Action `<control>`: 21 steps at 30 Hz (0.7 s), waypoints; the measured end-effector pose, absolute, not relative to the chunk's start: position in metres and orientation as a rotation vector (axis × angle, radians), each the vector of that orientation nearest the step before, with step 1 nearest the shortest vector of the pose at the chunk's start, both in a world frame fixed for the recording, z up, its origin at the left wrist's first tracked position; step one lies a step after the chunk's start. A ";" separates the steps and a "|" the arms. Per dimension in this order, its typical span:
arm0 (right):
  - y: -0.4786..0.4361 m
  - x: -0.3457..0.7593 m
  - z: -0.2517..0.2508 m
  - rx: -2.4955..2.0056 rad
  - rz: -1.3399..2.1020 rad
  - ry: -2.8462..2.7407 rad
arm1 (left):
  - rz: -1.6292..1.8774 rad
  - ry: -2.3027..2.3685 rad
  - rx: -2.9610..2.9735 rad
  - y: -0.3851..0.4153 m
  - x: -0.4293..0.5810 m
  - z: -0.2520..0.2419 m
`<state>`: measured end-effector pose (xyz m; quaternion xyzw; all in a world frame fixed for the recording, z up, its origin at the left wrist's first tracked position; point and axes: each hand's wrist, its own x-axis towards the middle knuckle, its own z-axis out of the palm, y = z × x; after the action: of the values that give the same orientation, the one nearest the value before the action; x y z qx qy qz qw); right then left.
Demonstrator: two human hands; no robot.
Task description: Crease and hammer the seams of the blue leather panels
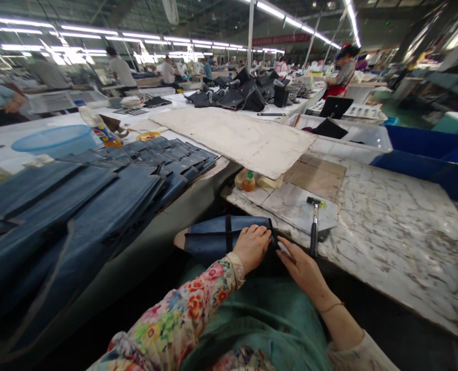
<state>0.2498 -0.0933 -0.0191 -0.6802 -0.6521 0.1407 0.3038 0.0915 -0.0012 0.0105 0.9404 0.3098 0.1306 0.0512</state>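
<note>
My left hand lies over a blue leather-like piece with black straps, its fingers curled down on the right end. The piece rests over a rounded support whose tan tip sticks out at the left. Close by, my right hand is closed at the black-edged right end of the piece. Something small and pale shows between its thumb and fingers; its kind cannot be made out. A hammer with a black handle lies on the worktop just beyond my right hand.
Stacked blue pieces cover the left table. Ahead are a cream sheet, a small orange bottle with a green top and a blue basin. A marbled worktop and a white bin stand right. Several people work farther back.
</note>
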 end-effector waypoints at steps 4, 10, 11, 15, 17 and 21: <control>-0.080 0.254 -0.006 -1.836 0.167 -1.696 | 0.407 0.950 2.853 0.000 0.088 0.012; -0.066 0.241 0.014 -1.763 0.021 -1.870 | 0.478 0.888 2.829 -0.001 0.076 0.008; -0.065 0.239 0.017 -1.755 0.003 -1.884 | 0.486 0.889 2.828 0.000 0.074 0.007; -0.063 0.229 0.019 -1.750 -0.014 -1.936 | 0.506 0.922 2.825 0.001 0.066 0.003; -0.062 0.223 0.013 -1.766 0.004 -1.939 | 0.508 0.935 2.819 0.002 0.062 0.002; -0.057 0.208 0.004 -1.765 0.011 -1.924 | 0.498 0.957 2.814 0.003 0.050 0.002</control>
<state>0.2077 -0.0573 0.0036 -0.6524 -0.7111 0.0042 0.2620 0.0502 0.0026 0.0022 0.9318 0.3170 0.1648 0.0639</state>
